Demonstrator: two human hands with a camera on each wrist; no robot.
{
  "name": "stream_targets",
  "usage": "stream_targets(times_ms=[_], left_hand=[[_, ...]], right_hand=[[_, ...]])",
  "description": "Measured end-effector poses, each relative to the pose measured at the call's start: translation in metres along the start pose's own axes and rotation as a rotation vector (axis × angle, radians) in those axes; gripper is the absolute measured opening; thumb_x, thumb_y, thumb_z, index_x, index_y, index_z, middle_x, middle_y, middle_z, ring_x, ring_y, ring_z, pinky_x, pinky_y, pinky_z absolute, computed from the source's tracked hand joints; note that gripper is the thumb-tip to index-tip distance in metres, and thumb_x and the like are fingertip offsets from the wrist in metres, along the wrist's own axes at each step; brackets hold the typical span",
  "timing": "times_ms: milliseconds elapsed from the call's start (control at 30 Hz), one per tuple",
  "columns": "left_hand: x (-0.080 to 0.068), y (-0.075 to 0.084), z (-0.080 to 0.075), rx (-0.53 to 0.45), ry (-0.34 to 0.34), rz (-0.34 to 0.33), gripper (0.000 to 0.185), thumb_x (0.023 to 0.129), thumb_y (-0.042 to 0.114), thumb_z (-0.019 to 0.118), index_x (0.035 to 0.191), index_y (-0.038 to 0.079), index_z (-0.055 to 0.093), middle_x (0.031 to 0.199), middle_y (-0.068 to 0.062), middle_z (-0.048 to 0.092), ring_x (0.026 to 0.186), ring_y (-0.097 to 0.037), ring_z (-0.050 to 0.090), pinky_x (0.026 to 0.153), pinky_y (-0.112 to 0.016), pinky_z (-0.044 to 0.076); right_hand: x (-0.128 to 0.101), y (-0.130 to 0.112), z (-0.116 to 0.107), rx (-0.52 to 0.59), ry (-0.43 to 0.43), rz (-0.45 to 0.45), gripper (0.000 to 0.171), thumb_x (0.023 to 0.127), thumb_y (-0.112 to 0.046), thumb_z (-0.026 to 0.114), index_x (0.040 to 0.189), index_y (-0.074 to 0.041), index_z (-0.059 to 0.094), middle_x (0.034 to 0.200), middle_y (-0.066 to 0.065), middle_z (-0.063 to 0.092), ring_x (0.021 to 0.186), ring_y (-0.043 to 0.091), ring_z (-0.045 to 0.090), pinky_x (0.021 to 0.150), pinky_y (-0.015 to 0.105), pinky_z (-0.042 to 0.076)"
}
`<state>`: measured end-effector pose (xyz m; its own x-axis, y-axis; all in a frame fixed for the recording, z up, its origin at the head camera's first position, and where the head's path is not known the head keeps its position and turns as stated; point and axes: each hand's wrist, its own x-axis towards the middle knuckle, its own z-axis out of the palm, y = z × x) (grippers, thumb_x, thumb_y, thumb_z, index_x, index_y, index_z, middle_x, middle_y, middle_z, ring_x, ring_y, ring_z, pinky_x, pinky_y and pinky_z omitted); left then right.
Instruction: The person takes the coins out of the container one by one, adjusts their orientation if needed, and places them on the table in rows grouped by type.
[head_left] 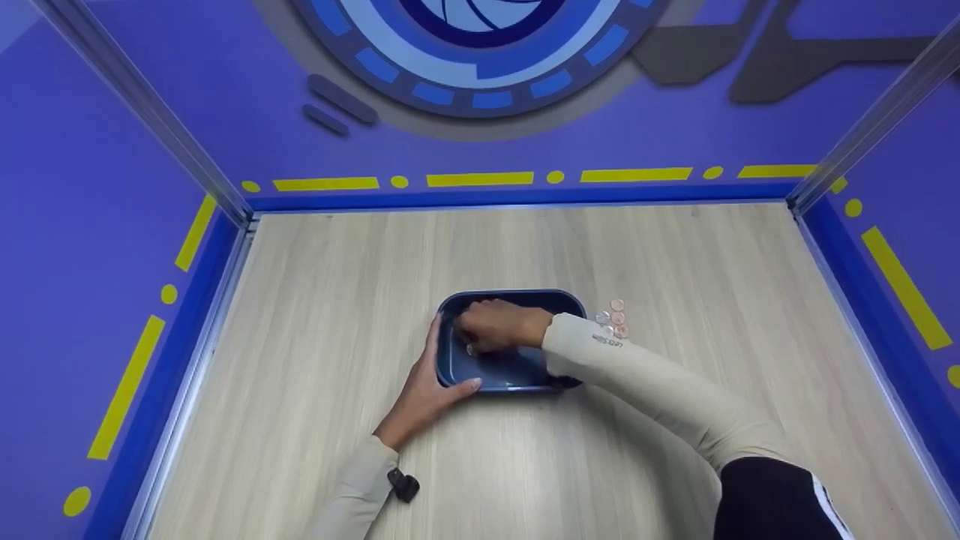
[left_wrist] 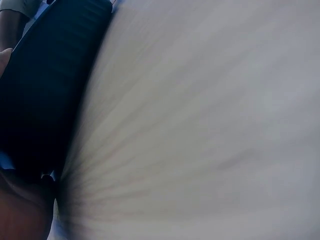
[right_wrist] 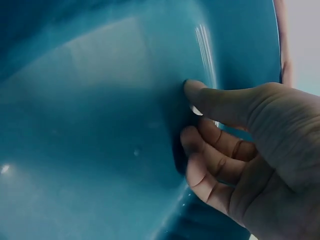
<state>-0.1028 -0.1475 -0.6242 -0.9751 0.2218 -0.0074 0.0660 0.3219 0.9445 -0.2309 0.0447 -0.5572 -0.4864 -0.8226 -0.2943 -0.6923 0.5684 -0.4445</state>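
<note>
A dark blue plastic basin (head_left: 512, 388) stands on the table. My left hand (head_left: 421, 390) holds it at the near left corner, thumb along the front rim and fingers against the outer left wall. Its dark outer side wall (left_wrist: 55, 65) fills the left of the left wrist view. Reaching into the basin, my right hand (head_left: 496, 325) is low near the left inner wall. Between its thumb and curled fingers a silvery coin (right_wrist: 196, 110) shows, mostly hidden by the fingers. Several copper and silver coins (head_left: 617, 318) lie in a small cluster just right of the basin.
The wood-grain table (head_left: 337, 300) is bordered by a blue back wall (head_left: 480, 196) and blue side walls with yellow dashes. My right forearm crosses over the basin's right side, close by the coins. A small black device (head_left: 403, 485) is strapped to the left wrist.
</note>
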Motion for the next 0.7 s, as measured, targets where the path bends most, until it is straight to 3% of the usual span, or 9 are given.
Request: stream_targets(times_ms=[133,333,500,700], left_hand=[[0.000,0.000,0.000,-0.012,0.003,0.007,0.127,0.090,0.041,0.091,0.179,0.030,0.002,0.182,-0.009,0.020,0.163,-0.028,0.030,0.130,-0.056,0.027],[0.001,-0.001,0.002,0.001,0.008,0.025,0.127,0.089,0.042,0.092,0.179,0.030,0.003,0.182,-0.009,0.023,0.163,-0.028,0.031,0.130,-0.056,0.027],[0.001,-0.001,0.002,0.012,0.014,0.023,0.128,0.089,0.044,0.092,0.179,0.028,0.002,0.183,-0.007,0.020,0.164,-0.031,0.027,0.131,-0.057,0.024],[0.001,-0.003,0.001,0.001,0.012,0.011,0.129,0.089,0.043,0.092,0.179,0.030,0.002,0.183,-0.009,0.021,0.164,-0.033,0.028,0.130,-0.060,0.025]], right_hand=[[-0.005,-0.003,-0.001,-0.028,-0.019,0.020,0.012,0.105,-0.013,0.074,0.093,-0.010,0.072,0.073,-0.007,0.057,0.061,0.010,0.055,0.057,0.028,0.044],[-0.016,0.000,-0.004,0.027,0.005,-0.005,0.014,0.106,-0.010,0.069,0.092,-0.010,0.071,0.069,-0.008,0.056,0.057,0.008,0.056,0.054,0.026,0.045],[-0.029,0.005,-0.008,0.076,0.035,-0.048,0.005,0.106,-0.009,0.069,0.107,-0.007,0.074,0.074,-0.007,0.062,0.061,0.006,0.058,0.057,0.025,0.048],[-0.047,0.012,-0.016,0.116,0.107,-0.087,0.001,0.103,-0.008,0.074,0.103,-0.007,0.074,0.080,-0.004,0.069,0.069,0.007,0.060,0.065,0.027,0.051]])
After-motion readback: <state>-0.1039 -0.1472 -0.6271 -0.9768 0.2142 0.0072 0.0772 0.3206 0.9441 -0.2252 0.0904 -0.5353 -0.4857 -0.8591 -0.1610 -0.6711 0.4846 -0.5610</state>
